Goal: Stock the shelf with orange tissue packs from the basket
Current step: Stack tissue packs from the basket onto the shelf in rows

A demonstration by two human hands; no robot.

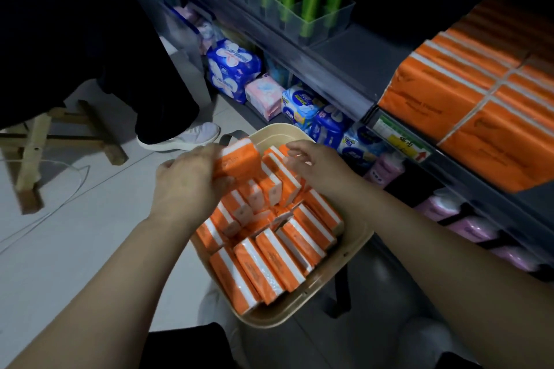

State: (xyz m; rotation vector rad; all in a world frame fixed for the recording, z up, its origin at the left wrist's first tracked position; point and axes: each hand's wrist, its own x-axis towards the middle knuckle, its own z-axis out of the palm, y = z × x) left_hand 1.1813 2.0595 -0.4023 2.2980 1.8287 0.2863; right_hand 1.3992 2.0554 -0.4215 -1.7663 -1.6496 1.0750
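Observation:
A beige basket (356,246) on the floor in front of me holds several orange tissue packs (269,263) with white stripes. My left hand (186,186) grips one orange pack (239,159) and holds it raised over the basket's far end. My right hand (314,162) hovers above the packs at the basket's far right, fingers curled down onto the top of a pack (284,177); whether it grips that pack is unclear. On the right, the dark shelf (359,48) carries stacked rows of large orange tissue packs (467,99).
Green packs stand in a clear bin (326,18) on the shelf's left part. Blue and pink packages (299,105) fill the bottom shelf behind the basket. A person in dark trousers and a white shoe (183,136) stands at left beside a wooden stool (33,153). A white cable (72,189) lies on the floor tiles.

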